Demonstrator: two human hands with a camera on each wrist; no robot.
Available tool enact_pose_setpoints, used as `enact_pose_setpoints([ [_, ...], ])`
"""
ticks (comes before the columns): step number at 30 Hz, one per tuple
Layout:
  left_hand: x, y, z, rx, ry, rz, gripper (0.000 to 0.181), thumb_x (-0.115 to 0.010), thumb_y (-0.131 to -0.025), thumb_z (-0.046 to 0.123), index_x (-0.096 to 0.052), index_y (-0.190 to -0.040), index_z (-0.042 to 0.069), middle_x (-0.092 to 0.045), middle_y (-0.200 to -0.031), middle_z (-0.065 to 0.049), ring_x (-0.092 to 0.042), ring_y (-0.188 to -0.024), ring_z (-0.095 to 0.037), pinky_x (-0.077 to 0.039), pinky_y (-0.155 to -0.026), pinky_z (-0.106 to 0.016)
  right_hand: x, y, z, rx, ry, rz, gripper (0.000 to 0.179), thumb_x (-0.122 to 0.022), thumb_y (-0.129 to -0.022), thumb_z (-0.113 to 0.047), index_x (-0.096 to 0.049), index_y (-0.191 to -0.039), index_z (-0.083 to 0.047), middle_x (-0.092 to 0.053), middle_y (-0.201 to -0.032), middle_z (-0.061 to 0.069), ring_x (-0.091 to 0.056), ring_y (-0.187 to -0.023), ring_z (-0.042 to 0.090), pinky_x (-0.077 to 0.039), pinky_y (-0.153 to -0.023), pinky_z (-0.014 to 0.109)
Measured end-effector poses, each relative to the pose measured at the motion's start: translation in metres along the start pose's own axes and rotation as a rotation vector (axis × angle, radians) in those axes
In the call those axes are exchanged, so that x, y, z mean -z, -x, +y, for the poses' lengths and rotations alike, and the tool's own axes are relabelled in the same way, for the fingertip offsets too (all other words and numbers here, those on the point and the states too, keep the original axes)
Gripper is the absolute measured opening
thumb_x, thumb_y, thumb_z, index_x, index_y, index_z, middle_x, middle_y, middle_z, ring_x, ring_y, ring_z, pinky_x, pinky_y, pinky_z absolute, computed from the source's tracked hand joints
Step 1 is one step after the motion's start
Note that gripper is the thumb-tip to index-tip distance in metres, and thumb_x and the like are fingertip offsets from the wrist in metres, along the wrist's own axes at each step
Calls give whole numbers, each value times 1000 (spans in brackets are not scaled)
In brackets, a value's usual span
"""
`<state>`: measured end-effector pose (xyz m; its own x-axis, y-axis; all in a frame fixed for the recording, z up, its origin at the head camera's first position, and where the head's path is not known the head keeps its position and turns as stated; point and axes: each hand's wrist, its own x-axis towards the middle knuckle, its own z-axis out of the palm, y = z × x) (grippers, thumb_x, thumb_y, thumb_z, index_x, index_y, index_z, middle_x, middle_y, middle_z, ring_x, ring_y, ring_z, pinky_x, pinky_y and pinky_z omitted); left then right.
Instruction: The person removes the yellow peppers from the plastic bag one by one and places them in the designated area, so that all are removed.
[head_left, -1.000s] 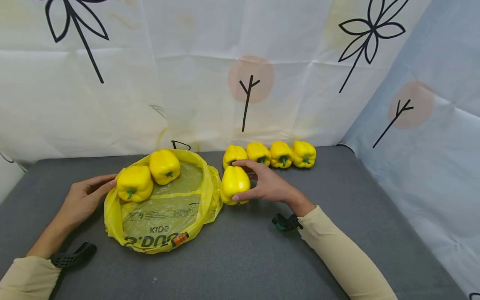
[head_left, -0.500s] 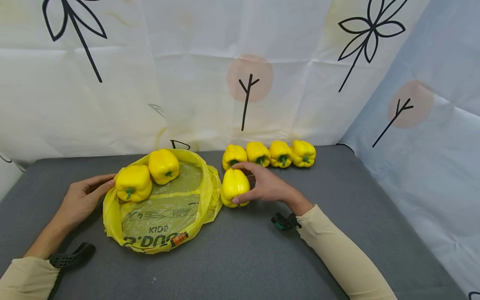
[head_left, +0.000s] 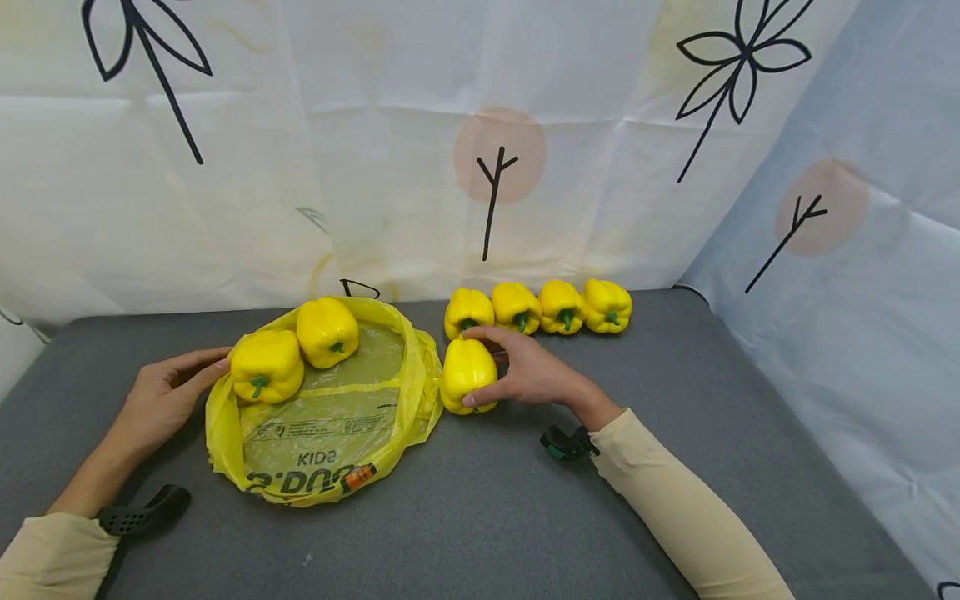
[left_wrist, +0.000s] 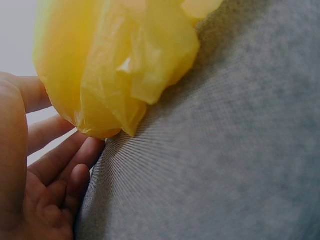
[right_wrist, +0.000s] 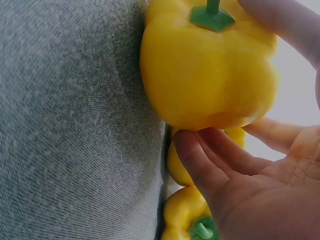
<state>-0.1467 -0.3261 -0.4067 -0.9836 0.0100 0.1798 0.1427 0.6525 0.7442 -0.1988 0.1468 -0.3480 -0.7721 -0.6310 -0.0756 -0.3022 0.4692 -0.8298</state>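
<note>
In the head view, a yellow plastic bag [head_left: 420,392] with its rolled rim spread wide stands at centre left, with two yellow bell peppers [head_left: 267,367] inside along its left and back. My left hand [head_left: 168,396] touches the outside of the bag's left wall; the left wrist view shows its fingers [left_wrist: 55,160] partly hidden behind the yellow film [left_wrist: 115,75]. To the right of the bag, my right hand [head_left: 532,367] holds another bell pepper [head_left: 467,375] between thumb and fingers, close to the bag's rim. Its green stem [right_wrist: 212,19] shows in the right wrist view.
Several more yellow bell peppers [head_left: 561,307] stand in a row at the back of the grey table [head_left: 525,517], just behind my right hand. A white printed cloth [head_left: 375,167] hangs behind the table and along its right side.
My right hand and its bell pepper have moved slightly down, toward the table's front, and hardly shifted in the last half second. The left hand keeps its place at the bag.
</note>
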Motion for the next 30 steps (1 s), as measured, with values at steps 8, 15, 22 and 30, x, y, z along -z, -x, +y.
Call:
enact_pose_setpoints([
  [8,1,0,0,5,-10,-3,52,-55,-106,37,-57,-142,-1,-54,-118,27,-41,-103,21,-36,-75,-4,0,-2,2,17,14,29,85,-88,-82,-19,-42,-152,-5,-45,-150,11,-49,-133,27,-42,-109,43],
  [15,1,-1,1,5,-10,-4,53,-55,-106,37,-57,-142,-2,-55,-119,26,-40,-103,21,-36,-76,-3,0,-4,2,23,-16,33,84,-87,-82,-16,-44,-152,-6,-45,-149,11,-49,-133,26,-42,-110,42],
  [22,0,-1,1,6,-17,-1,52,-55,-106,36,-57,-142,-1,-55,-119,25,-40,-103,21,-36,-75,-4,0,-4,3,30,-25,39,82,-87,-82,-15,-44,-152,-6,-47,-148,11,-51,-132,27,-44,-108,42],
  [30,1,1,1,5,-2,-6,52,-54,-106,37,-56,-143,-1,-53,-118,28,-41,-104,20,-36,-76,-4,0,-1,0,2,-8,56,82,-88,-82,-19,-45,-152,-9,-48,-147,10,-53,-131,28,-48,-103,41],
])
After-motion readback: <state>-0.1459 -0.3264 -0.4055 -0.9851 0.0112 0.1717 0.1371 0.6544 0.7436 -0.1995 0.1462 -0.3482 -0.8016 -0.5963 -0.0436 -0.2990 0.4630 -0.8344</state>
